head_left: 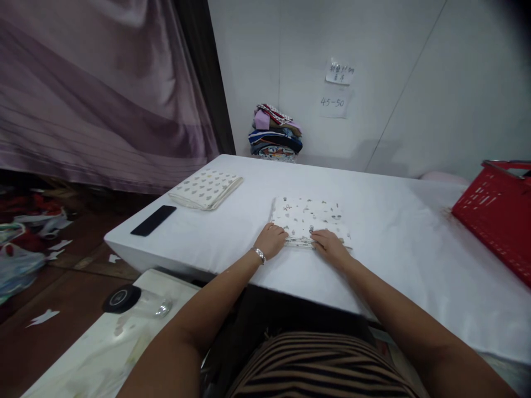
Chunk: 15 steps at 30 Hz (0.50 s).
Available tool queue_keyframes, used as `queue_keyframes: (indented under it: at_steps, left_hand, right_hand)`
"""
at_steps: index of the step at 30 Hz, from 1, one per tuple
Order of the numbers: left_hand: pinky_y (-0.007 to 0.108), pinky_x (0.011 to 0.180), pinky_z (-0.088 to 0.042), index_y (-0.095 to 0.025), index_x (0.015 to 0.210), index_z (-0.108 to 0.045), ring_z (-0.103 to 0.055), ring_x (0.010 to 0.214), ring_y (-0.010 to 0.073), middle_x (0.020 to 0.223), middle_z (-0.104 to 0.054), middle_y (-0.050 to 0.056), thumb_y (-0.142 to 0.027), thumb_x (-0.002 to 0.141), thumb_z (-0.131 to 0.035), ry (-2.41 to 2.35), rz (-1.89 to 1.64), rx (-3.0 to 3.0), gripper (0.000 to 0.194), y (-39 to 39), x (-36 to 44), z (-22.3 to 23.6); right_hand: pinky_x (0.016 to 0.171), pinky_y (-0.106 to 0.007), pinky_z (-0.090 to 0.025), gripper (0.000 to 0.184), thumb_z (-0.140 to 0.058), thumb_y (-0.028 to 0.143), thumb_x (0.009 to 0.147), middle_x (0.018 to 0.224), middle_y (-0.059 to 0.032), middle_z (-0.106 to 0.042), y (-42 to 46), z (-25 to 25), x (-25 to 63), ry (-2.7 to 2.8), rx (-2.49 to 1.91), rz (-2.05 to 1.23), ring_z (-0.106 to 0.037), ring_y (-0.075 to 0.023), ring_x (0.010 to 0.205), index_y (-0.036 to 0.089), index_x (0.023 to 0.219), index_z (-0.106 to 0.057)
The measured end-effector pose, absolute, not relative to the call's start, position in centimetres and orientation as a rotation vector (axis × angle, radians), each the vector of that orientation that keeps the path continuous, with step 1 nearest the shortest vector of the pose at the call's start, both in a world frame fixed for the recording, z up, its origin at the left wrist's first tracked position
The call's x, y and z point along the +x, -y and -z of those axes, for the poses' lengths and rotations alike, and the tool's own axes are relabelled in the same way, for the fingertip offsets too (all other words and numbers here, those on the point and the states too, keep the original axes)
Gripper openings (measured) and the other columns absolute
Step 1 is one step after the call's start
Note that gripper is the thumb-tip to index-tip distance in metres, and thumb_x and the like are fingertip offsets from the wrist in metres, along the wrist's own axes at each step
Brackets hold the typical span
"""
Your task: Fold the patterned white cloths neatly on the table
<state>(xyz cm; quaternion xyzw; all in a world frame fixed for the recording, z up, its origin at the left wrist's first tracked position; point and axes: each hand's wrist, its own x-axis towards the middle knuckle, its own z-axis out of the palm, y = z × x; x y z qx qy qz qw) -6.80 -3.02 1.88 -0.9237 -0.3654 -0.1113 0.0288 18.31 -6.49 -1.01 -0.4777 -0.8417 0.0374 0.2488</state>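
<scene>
A white cloth [309,218] with a small scattered print lies folded into a rectangle on the white-covered table, layers showing along its near edge. My left hand [271,240], with a silver bracelet at the wrist, has its fingers curled on the near left corner of this cloth. Along the near edge, right of the middle, my right hand [331,249] pinches the fabric, thumb tucked toward the layers. Farther left rests another folded cloth [206,189], cream with small grey motifs, apart from both hands.
A dark flat phone-like slab [153,220] lies near the left edge of the table [398,221]. Folded fabrics [276,135] are stacked by the wall. A red basket [498,215] stands at right. Below left, a clear jar with a black lid [121,298] lies on a white surface.
</scene>
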Motion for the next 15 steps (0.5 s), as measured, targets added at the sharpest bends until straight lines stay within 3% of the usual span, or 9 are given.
queue_keyframes:
  at_steps: [15]
  left_hand:
    - [0.038, 0.086, -0.038, -0.020, 0.095, -0.063, -0.054, 0.093, 0.0198, 0.093, -0.064, 0.007, -0.015, 0.087, -0.042, 1.146, 0.428, -2.798, 0.023, 3.6, -6.9, -0.1]
  right_hand:
    - [0.092, -0.042, -0.043, 0.027, -0.039, 0.026, 0.093, 0.107, -0.0086, -0.065, 6.9, 2.3, 18.2, 2.196, -1.247, -0.021, -0.056, -0.0214, 0.102, 0.020, 0.103, -0.063]
